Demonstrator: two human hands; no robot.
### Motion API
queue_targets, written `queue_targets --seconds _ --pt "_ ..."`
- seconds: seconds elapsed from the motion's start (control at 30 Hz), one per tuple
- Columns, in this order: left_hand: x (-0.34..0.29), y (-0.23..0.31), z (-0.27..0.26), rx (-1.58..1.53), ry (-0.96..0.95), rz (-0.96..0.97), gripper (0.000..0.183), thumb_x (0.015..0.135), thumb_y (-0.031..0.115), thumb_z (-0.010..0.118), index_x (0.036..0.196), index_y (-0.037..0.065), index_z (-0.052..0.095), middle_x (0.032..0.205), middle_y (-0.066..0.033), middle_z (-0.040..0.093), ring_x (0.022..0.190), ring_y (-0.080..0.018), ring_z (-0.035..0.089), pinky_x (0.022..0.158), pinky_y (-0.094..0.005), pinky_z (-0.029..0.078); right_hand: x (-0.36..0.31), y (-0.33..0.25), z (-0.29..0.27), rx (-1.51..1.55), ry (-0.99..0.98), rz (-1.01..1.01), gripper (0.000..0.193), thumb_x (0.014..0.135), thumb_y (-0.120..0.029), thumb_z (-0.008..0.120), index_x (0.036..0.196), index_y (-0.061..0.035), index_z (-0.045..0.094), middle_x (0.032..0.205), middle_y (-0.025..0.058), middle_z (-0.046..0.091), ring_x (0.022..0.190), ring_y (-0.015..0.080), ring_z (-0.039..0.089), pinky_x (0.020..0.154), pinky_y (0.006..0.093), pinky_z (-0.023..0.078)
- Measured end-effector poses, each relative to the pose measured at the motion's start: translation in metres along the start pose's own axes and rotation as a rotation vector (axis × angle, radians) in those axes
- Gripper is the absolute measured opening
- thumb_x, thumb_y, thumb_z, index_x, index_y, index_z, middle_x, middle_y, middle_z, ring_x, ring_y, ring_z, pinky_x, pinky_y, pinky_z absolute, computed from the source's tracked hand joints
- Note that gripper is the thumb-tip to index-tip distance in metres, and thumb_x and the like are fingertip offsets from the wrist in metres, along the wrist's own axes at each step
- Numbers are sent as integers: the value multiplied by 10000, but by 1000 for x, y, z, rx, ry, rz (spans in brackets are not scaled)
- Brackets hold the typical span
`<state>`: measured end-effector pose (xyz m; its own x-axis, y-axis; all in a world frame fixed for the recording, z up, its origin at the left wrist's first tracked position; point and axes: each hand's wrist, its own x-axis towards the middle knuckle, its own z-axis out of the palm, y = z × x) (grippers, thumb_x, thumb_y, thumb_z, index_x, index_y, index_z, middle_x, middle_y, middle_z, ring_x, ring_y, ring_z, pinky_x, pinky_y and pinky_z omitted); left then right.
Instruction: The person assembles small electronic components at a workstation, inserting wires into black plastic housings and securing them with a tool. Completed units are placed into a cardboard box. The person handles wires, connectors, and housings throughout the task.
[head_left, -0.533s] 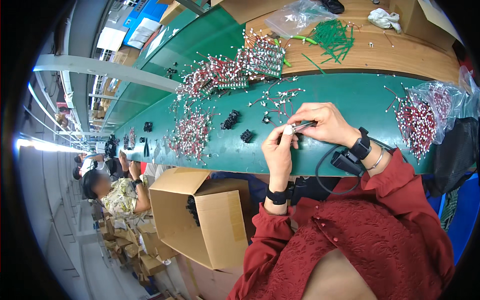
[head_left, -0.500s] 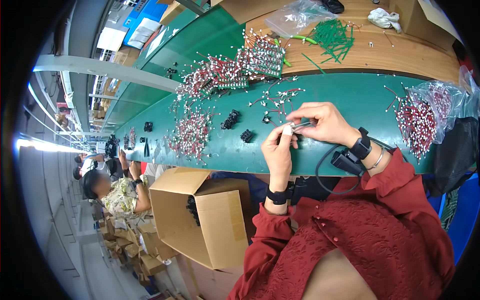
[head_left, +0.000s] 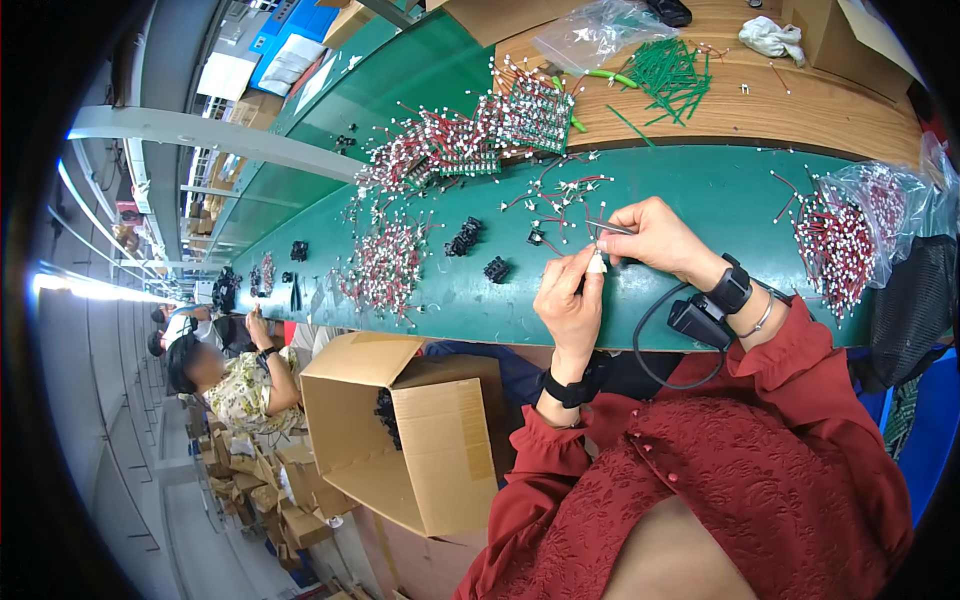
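My left hand (head_left: 570, 305) is closed in a pinch above the green bench top. White shows at its thumb tip, and the small piece between the fingers is too small to make out. Against those fingertips, my right hand (head_left: 655, 240) grips metal tweezers (head_left: 612, 227), whose tip points up and to the left. Just beyond the hands lie loose red wire leads (head_left: 560, 195) with white connector ends. A small black part (head_left: 535, 236) sits left of the tweezers. Farther left are a black block (head_left: 496, 269) and a longer black cluster (head_left: 464, 238).
Wired green circuit boards (head_left: 535, 118) are stacked at the back. A heap of leads (head_left: 385, 265) lies left, and a bagged pile (head_left: 835, 245) right. Green strips (head_left: 672, 80) rest on the wooden surface. An open carton (head_left: 445, 450) stands below the bench edge. A co-worker (head_left: 240, 380) sits at left.
Both my hands have shifted slightly right. My right fingers have moved, and the tweezers now point up-left, away from the left fingertips. The co-worker's arm has moved.
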<state>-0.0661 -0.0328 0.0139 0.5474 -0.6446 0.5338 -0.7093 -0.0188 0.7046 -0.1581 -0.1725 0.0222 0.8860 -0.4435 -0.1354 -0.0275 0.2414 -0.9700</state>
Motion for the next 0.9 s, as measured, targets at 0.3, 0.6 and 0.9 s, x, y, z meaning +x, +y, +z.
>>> queue_targets --seconds 0.3,0.6,0.9 --pt "11 -3 -15 -1561 -246 -718 421 842 -6 512 1257 -16 442 1076 -132 560 1033 -230 576 936 -362 470 -6 -13 2 184 86 -188 87 808 -58 678 835 25 669 772 47 658 706 75 600 666 203 484" --pt "-4 -16 -9 -1416 -321 -590 438 859 30 579 1273 -6 441 1109 -137 579 986 -224 604 915 -360 489 -8 -10 4 -45 17 -382 136 796 -42 703 891 53 681 762 23 608 650 62 578 565 196 470" --pt "-4 -24 -10 -1565 -295 -645 392 856 46 599 1229 -4 491 1105 -144 581 1007 -242 593 891 -369 509 -10 -10 9 -12 34 -383 112 796 -20 694 885 48 687 767 35 614 672 72 593 572 207 488"
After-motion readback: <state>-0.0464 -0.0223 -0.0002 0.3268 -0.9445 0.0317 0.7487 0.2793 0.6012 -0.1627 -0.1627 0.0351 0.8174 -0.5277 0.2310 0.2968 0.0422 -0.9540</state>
